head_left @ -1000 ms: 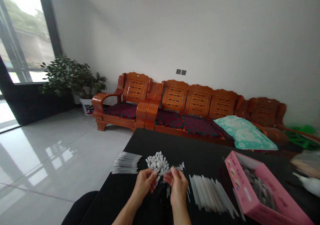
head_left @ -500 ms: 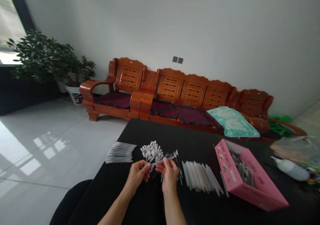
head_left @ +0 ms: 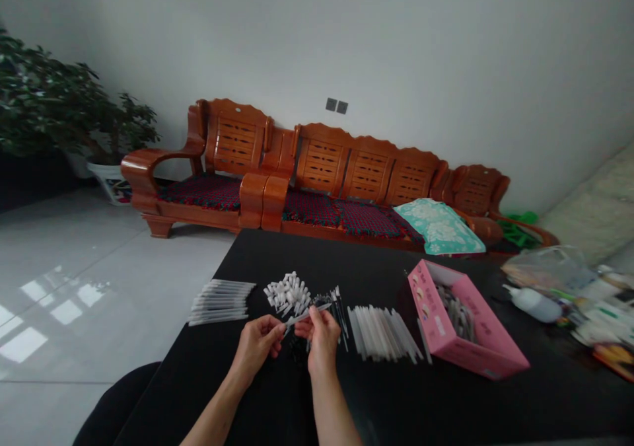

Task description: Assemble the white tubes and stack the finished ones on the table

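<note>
Over the black table [head_left: 277, 254], my left hand [head_left: 255, 347] and my right hand [head_left: 321, 341] are both closed in a pinch around one thin white tube [head_left: 303, 316], held slanted between them. Just beyond the hands lies a heap of small white caps [head_left: 287, 292] and a scatter of thin dark-tipped sticks [head_left: 339, 300]. A row of white tubes [head_left: 381, 332] lies to the right of my right hand. Another bundle of finished white tubes [head_left: 219, 300] lies at the table's left edge.
A pink cardboard box [head_left: 488, 360] holding more grey-white pieces stands to the right. Farther right lie a white squeeze bottle [head_left: 533, 302], a clear plastic bag [head_left: 549, 267] and packets. Behind the table stand a wooden sofa [head_left: 321, 175] and a potted plant [head_left: 59, 112].
The head camera has swung to the right, so the window has left the view and more of the table's right end shows. Both hands keep hold of the tube.
</note>
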Demonstrator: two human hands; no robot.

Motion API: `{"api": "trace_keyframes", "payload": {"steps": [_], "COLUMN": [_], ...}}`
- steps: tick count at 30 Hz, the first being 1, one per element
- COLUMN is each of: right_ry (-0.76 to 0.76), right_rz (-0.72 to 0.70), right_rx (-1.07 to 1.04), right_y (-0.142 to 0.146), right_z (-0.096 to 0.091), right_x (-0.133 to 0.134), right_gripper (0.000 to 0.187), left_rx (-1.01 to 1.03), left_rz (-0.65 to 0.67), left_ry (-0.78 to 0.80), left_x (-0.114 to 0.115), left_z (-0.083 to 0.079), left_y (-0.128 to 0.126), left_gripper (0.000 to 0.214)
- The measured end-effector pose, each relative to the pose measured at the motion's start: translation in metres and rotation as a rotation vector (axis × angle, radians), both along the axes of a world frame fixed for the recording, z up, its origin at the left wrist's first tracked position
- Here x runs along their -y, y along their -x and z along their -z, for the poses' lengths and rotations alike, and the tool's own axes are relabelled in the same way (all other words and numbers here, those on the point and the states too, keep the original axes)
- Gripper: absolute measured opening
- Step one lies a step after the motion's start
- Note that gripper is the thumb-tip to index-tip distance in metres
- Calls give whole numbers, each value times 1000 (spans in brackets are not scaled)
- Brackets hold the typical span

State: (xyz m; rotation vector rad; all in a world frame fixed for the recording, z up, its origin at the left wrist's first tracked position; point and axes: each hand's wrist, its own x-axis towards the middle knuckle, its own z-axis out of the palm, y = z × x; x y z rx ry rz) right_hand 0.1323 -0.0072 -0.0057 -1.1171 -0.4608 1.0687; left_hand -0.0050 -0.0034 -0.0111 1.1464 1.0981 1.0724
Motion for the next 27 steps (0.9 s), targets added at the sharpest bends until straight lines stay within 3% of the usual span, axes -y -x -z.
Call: {"api": "trace_keyframes", "payload": {"steps": [9, 17, 27], "right_ry": [25, -51, 56], "right_rz": [39, -149, -29], "right_rx": [10, 18, -5], "right_y": [-9, -19, -22], "right_z": [-1, -16, -7], "right_x": [3, 9, 8], "right_gripper": [46, 46, 44], "left_rx": [-99, -2, -216], "left_rz": [-2, 16, 12], "left_ry": [-117, -47, -224], "left_x": [7, 5, 13], "left_z": [-11, -4, -3], "left_y": [-6, -7, -12], "left_gripper": [27, 35, 23]}}
